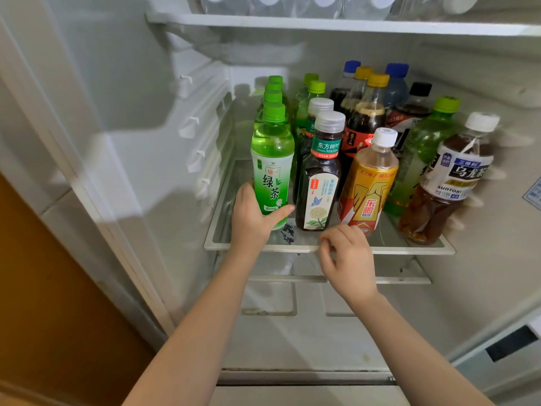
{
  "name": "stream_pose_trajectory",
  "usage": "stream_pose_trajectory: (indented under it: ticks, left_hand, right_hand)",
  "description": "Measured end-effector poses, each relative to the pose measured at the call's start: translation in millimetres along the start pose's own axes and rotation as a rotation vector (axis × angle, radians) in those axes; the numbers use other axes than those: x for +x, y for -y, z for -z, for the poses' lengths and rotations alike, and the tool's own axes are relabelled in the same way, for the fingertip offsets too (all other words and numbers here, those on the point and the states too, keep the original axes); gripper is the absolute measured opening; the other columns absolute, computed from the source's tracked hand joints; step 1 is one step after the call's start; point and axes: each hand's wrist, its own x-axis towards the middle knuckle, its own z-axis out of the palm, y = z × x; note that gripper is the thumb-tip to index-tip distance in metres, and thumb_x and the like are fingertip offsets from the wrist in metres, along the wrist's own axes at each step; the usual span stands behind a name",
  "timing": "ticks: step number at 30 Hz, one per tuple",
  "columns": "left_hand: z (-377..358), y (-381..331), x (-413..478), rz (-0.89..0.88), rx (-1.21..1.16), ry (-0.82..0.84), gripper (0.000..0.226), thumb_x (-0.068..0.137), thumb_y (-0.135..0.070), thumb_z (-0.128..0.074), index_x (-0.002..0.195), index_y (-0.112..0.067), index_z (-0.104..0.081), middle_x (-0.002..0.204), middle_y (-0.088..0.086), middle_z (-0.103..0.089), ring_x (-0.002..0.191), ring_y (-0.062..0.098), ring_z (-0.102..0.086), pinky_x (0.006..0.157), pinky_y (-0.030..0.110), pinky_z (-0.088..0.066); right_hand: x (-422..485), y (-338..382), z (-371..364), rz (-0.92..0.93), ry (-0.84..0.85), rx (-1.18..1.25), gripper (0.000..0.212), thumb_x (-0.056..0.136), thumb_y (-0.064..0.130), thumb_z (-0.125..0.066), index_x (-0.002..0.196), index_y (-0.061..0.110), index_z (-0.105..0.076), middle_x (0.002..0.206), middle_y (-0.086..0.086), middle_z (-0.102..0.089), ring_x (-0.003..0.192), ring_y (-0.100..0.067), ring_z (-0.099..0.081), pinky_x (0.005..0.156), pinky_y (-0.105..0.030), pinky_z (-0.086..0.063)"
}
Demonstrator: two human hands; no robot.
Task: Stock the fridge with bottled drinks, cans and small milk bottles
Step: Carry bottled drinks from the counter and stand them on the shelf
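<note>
**Green tea bottle held at the front left of the fridge shelf**

An open fridge point(140, 159) with white walls is seen from above, and a glass shelf point(409, 249) with a white rim is crowded with bottled drinks. On the upper shelf point(322, 24), clear water bottles point(322, 4) are partly cut off by the top edge of the view.

A green tea bottle point(272, 159) with a green cap is held upright near the front-left corner of the glass shelf. Its lower part is gripped by the left hand point(252, 221), with the thumb laid across the label. Behind it, a row of matching green tea bottles point(273, 95) runs toward the back wall.

Just to its right, a dark jasmine tea bottle point(320, 183) with a grey cap is stood near the front edge, and a yellow energy drink bottle point(369, 186) with a white cap is set beside that. A brown oolong tea bottle point(448, 183) is placed at the front-right corner. Cola bottles point(366, 118) with yellow caps are grouped toward the back.

The right hand point(349, 259) is held over the front rim of the shelf, just before the yellow bottle; its fingers are loosely curled and nothing is held in it.
</note>
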Motion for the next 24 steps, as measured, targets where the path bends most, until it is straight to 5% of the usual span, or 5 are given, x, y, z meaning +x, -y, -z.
stream_pose_trajectory:
  ticks: [8, 13, 19, 24]
  left_hand:
    - [-3, 2, 1, 0.028, -0.091, 0.048, 0.067, 0.071, -0.036, -0.08, 0.125, -0.012, -0.048, 0.114, -0.002, -0.064, 0.1, 0.011, -0.059, 0.084, 0.021, -0.046]
    - [-1, 3, 1, 0.031, -0.11, 0.079, 0.073, 0.072, -0.034, -0.08, 0.13, -0.011, -0.041, 0.111, -0.009, -0.06, 0.092, 0.001, -0.056, 0.071, -0.004, -0.037]
    - [0, 11, -1, 0.062, -0.104, 0.153, 0.058, 0.075, -0.024, -0.076, 0.12, -0.015, -0.04, 0.111, -0.005, -0.06, 0.097, 0.009, -0.057, 0.066, 0.002, -0.039]
    - [2, 12, 1, 0.044, -0.175, 0.194, 0.061, 0.076, -0.022, -0.075, 0.128, -0.021, -0.043, 0.117, -0.006, -0.06, 0.105, 0.006, -0.057, 0.08, 0.01, -0.041]
  right_hand:
    - [0, -1, -1, 0.001, -0.018, 0.001, 0.008, 0.078, -0.002, -0.063, 0.079, 0.005, -0.067, 0.079, -0.006, -0.063, 0.073, -0.023, -0.053, 0.063, -0.031, -0.043]
    - [0, -1, -1, 0.014, -0.025, -0.002, 0.008, 0.078, -0.002, -0.063, 0.079, 0.005, -0.067, 0.078, -0.006, -0.063, 0.072, -0.023, -0.052, 0.062, -0.031, -0.043]
    - [-1, -1, -2, 0.002, -0.016, -0.001, 0.008, 0.078, -0.001, -0.062, 0.079, 0.006, -0.067, 0.078, -0.006, -0.063, 0.072, -0.024, -0.053, 0.061, -0.032, -0.044]
    - [-2, 0, -2, -0.003, -0.011, -0.002, 0.008, 0.078, -0.001, -0.063, 0.079, 0.006, -0.067, 0.078, -0.006, -0.063, 0.073, -0.023, -0.053, 0.062, -0.032, -0.045]
